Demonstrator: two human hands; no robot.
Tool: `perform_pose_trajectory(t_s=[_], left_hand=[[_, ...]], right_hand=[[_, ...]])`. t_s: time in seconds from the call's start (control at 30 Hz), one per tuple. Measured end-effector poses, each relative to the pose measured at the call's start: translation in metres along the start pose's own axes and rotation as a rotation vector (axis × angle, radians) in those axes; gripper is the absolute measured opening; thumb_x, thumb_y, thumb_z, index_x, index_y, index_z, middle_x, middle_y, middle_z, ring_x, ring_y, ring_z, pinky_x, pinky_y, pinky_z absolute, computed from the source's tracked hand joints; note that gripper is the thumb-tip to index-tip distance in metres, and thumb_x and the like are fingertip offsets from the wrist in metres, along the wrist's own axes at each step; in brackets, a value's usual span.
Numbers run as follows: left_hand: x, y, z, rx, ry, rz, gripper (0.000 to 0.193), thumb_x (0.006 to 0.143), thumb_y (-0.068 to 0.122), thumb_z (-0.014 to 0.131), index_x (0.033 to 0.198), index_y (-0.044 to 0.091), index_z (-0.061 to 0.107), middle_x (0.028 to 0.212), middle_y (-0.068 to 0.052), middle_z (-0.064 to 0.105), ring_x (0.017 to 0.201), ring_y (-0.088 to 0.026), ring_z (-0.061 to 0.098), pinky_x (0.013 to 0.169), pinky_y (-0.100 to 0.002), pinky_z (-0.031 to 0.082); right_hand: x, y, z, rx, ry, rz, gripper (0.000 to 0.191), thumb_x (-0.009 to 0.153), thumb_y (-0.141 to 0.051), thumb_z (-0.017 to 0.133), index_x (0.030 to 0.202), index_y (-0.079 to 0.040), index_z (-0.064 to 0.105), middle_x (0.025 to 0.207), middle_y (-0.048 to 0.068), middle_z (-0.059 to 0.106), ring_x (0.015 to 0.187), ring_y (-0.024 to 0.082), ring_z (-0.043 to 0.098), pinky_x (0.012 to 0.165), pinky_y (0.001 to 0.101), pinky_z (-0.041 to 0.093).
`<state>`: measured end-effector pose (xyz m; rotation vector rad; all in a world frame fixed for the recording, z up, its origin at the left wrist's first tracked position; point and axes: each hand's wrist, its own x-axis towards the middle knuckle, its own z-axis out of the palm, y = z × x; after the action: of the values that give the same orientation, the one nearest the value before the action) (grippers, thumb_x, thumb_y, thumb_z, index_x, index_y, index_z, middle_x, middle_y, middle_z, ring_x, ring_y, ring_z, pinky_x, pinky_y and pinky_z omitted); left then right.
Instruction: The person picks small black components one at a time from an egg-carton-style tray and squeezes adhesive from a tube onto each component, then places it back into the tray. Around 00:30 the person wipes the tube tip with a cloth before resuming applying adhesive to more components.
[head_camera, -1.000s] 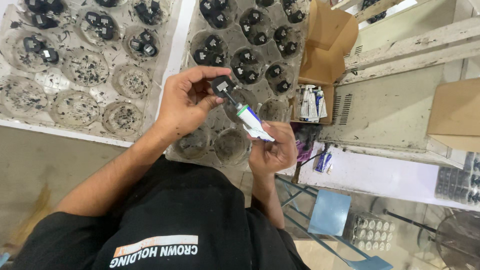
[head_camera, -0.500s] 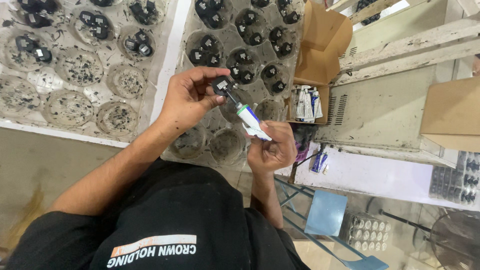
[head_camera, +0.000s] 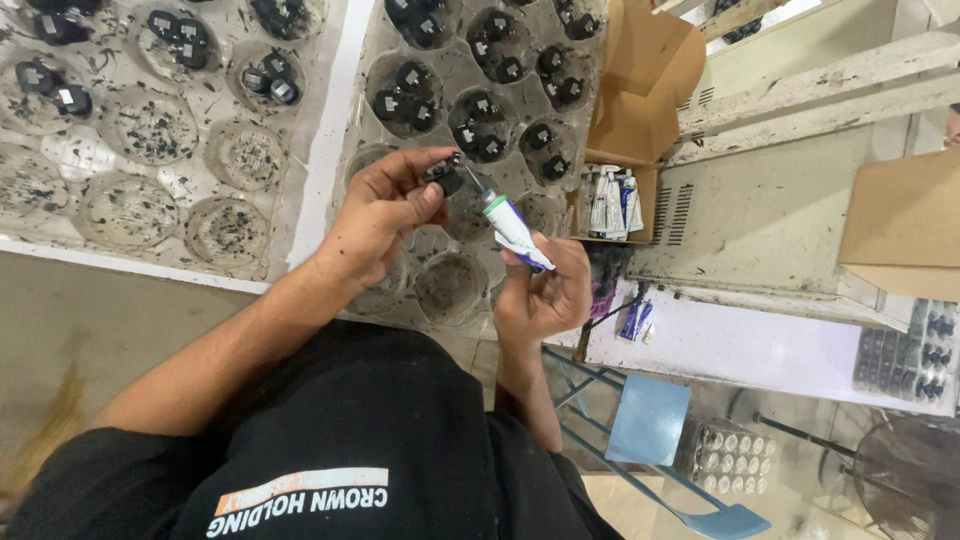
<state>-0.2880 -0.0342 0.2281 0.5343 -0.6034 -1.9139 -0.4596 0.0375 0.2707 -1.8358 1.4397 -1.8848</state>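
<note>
The left hand (head_camera: 385, 215) pinches a small black part (head_camera: 445, 178) between thumb and fingertips, holding it up over the right tray (head_camera: 450, 130). The right hand (head_camera: 545, 295) is closed around a white tube (head_camera: 510, 225) with a thin metal nozzle, tilted so that the tip touches or sits just beside the part; which of the two cannot be told. Both hands hover above the grimy moulded tray, whose round wells farther from the person each hold a few more black parts, while the wells under the hands look bare apart from dark specks. A second tray (head_camera: 150, 130) lies to the left, mostly speckled wells with parts only along its far edge. Just right of the tube stands an open cardboard box (head_camera: 640, 110) with more tubes upright inside. A blue chair (head_camera: 650, 420) shows below the bench.
</note>
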Motion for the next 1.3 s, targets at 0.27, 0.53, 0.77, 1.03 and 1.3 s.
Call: perform_pose_trajectory(t_s=[0.27,0.53,0.77,1.03,1.3], left_hand=[[-0.005,-0.006,-0.004,-0.001,-0.103,-0.066,0.037,0.101,0.014,0.068,0.135,0.0,0.065,0.099,-0.004,0.073,0.084,-0.012,0.066,0.078,-0.028,0.056],[-0.005,-0.007,-0.005,-0.043,-0.073,-0.095,0.035,0.1,0.016,0.068,0.131,-0.002,0.066,0.101,-0.004,0.072,0.084,-0.013,0.065,0.079,-0.03,0.058],[-0.006,-0.007,-0.004,-0.038,-0.086,-0.13,0.037,0.104,0.022,0.065,0.133,-0.001,0.065,0.097,-0.004,0.072,0.078,-0.013,0.063,0.076,-0.029,0.055],[-0.009,-0.011,-0.001,-0.124,-0.14,-0.15,0.039,0.106,0.024,0.063,0.136,-0.002,0.066,0.095,-0.005,0.071,0.079,-0.013,0.064,0.076,-0.029,0.055],[0.027,-0.003,-0.033,0.513,0.187,0.534,0.04,0.094,-0.014,0.083,0.129,-0.001,0.068,0.117,-0.011,0.075,0.103,-0.017,0.076,0.09,-0.028,0.069]], right_hand=[[-0.001,0.002,-0.002,0.07,-0.022,-0.009,0.035,0.086,0.02,0.073,0.113,0.001,0.061,0.103,0.014,0.064,0.092,0.019,0.064,0.071,0.0263,0.059],[-0.001,0.002,-0.003,0.078,-0.038,0.028,0.032,0.089,0.019,0.072,0.114,0.002,0.061,0.104,0.015,0.064,0.089,0.018,0.065,0.068,0.0261,0.062],[-0.002,0.002,-0.006,0.112,-0.064,0.046,0.032,0.09,0.02,0.071,0.114,0.002,0.061,0.104,0.015,0.064,0.09,0.017,0.065,0.069,0.0256,0.063],[-0.001,0.006,-0.021,0.116,-0.093,0.053,0.036,0.085,0.025,0.066,0.114,0.003,0.065,0.103,0.013,0.065,0.09,0.018,0.065,0.065,0.0243,0.063],[-0.014,0.026,-0.052,0.098,-0.007,0.146,0.036,0.086,0.017,0.078,0.116,0.002,0.065,0.111,0.011,0.064,0.1,0.016,0.061,0.084,0.0253,0.054]])
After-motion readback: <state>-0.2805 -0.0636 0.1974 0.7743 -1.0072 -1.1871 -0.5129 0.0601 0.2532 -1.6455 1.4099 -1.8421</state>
